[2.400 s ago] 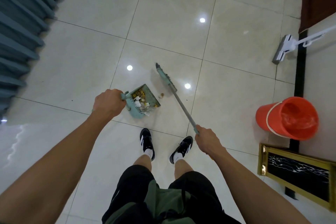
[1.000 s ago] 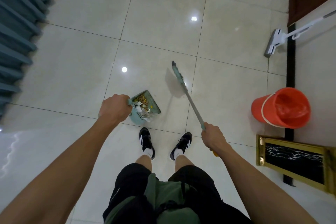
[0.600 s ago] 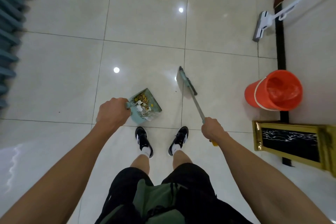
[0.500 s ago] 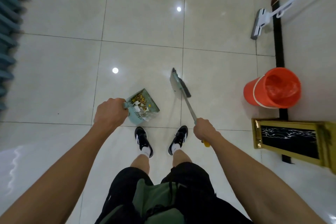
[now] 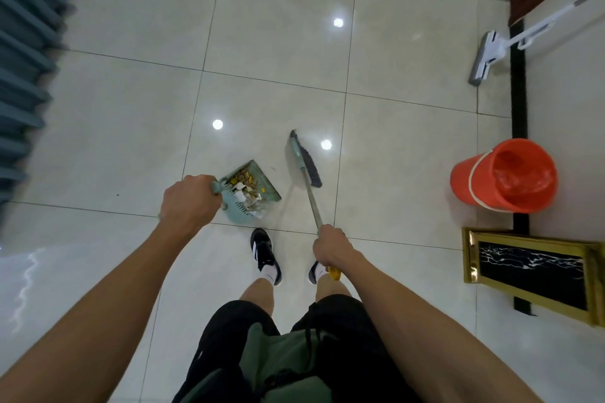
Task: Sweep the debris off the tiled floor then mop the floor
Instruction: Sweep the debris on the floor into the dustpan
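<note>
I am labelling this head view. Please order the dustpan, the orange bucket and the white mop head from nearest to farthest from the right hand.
From the right hand, which holds the broom handle:
1. Dustpan, to its left and slightly ahead, held by the left hand.
2. Orange bucket, to its right, by the wall.
3. White mop head, far ahead and to the right.

Debris (image 5: pixel 246 185) lies in the dustpan (image 5: pixel 251 196), broom (image 5: pixel 304 163) just right, bucket (image 5: pixel 504 175) and mop (image 5: pixel 484 56) apparently farther right.
</note>
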The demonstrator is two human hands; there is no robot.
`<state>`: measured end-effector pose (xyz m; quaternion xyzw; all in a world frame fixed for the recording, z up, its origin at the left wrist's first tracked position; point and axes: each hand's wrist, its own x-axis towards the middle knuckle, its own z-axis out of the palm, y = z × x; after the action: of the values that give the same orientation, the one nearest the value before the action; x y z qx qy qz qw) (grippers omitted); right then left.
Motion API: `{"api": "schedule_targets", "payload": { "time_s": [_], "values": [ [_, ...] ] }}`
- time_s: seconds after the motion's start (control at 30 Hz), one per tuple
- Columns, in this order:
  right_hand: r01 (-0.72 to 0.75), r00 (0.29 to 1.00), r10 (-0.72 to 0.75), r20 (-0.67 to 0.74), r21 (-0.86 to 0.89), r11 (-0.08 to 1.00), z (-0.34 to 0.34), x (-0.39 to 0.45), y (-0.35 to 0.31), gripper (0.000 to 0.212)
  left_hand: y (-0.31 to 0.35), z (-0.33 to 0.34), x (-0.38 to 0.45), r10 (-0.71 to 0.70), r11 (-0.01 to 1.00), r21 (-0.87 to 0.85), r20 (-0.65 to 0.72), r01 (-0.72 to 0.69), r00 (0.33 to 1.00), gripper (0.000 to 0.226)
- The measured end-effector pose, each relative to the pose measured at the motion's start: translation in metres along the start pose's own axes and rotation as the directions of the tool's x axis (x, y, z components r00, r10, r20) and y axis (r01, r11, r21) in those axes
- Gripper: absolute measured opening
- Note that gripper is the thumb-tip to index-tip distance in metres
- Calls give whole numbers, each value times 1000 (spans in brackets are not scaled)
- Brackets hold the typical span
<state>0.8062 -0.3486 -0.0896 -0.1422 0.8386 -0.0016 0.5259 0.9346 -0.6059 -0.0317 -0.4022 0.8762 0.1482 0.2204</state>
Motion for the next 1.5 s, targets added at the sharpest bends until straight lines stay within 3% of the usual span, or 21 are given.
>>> {"api": "schedule_targets", "payload": {
  "time_s": [0.5,0.7,0.93,1.27,1.5],
  "values": [
    [72,997,-75,-12,-135,988,23,-5,-36,34,-75,0,19,-85,991,-103,-20,83,996,15],
    [102,993,-99,58,-55,993,28,-24,-27,34,-68,-1,24,-37,997,-71,-11,36,999,13],
    [159,987,-158,-14,104,982,18,-44,-24,25,-60,-16,27,-12,998,-63,14,13,1000,12],
    [124,980,-143,-135,-140,982,8,-30,-48,35,-99,-14,13,-89,994,-60,0,88,996,13],
    [172,985,-169,35,-145,974,17,-24,-56,34,-103,-2,9,-68,997,-48,-6,67,998,13]
  ]
}}
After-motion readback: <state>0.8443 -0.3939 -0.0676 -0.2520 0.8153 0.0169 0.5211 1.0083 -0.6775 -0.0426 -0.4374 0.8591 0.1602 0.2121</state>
